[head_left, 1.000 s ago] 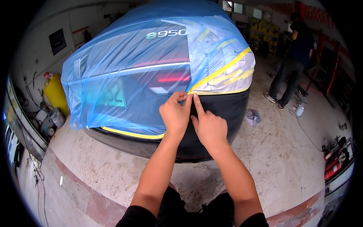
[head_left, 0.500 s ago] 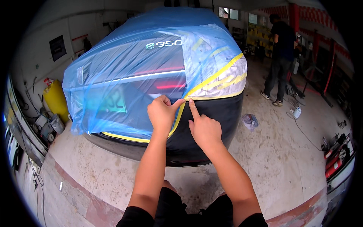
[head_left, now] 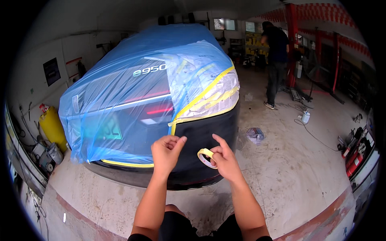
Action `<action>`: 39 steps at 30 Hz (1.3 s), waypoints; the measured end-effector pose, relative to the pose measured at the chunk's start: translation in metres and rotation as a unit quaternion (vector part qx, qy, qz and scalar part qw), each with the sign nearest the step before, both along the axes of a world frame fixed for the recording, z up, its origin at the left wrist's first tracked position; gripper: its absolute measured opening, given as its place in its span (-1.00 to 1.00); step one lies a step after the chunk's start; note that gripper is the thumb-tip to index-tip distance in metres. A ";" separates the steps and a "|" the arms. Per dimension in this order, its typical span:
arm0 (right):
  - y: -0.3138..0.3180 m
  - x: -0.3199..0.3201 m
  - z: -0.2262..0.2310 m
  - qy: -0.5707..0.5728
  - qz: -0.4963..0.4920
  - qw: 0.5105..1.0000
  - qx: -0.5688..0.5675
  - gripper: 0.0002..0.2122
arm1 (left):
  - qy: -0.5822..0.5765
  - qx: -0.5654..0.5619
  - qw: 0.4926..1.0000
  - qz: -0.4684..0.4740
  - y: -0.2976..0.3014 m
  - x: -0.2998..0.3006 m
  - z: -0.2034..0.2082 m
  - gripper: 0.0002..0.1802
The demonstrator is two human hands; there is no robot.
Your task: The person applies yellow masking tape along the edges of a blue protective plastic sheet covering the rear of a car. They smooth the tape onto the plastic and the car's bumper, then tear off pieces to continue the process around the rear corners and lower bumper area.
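The rear of a car is draped in blue plastic film (head_left: 116,66), with printed paper (head_left: 215,98) over its right corner. Yellow masking tape (head_left: 205,117) edges the paper above the bare black bumper (head_left: 191,132). My left hand (head_left: 165,154) is closed in a pinch in front of the film's right edge, just below a short vertical tape strip; whatever lies between thumb and finger is too small to make out. In my right hand (head_left: 227,161) a roll of yellow masking tape (head_left: 206,152) is gripped, index finger pointing up, in front of the bumper.
Crumpled plastic (head_left: 255,135) lies on the floor right of the car. Beyond stands another person (head_left: 277,52) near a red post (head_left: 292,44). A white canister (head_left: 305,116) with a cable sits farther right. Fire extinguishers (head_left: 354,162) are at the right edge, a yellow barrel (head_left: 53,128) at left.
Both hands have come down from the tape corner where they were touching. The tape roll now shows in my right hand. The car appears lower and farther left in the view.
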State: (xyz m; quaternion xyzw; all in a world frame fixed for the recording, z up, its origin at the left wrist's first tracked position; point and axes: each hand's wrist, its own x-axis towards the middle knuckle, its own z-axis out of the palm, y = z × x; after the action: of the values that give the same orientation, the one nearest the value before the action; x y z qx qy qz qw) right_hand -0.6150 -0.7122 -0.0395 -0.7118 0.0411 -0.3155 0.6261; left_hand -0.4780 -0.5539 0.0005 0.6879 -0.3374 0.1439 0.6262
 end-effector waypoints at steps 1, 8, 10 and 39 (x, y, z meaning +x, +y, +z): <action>-0.005 -0.008 -0.014 -0.038 0.020 0.999 0.021 -0.37 | -0.010 0.054 0.996 -0.070 -0.010 -0.018 -0.010 -0.79; -0.007 -0.055 -0.038 -0.112 -0.099 0.984 -0.098 -0.31 | -0.014 0.077 0.969 -0.235 -0.064 -0.066 -0.044 -0.77; -0.019 -0.066 -0.046 -0.122 -0.101 0.984 -0.076 -0.30 | -0.023 0.090 0.964 -0.248 -0.078 -0.071 -0.052 -0.76; -0.101 -0.042 -0.126 -0.101 -0.055 0.926 0.360 -0.87 | 0.115 -0.176 0.977 -0.022 -0.023 0.019 -0.004 -0.85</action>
State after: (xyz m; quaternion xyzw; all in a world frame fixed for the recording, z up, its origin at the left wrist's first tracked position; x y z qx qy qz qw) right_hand -0.6572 -0.8135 -0.1653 -0.4001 0.1280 -0.3836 0.8224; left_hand -0.4587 -0.5766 -0.0035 0.5713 -0.2480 0.1069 0.7751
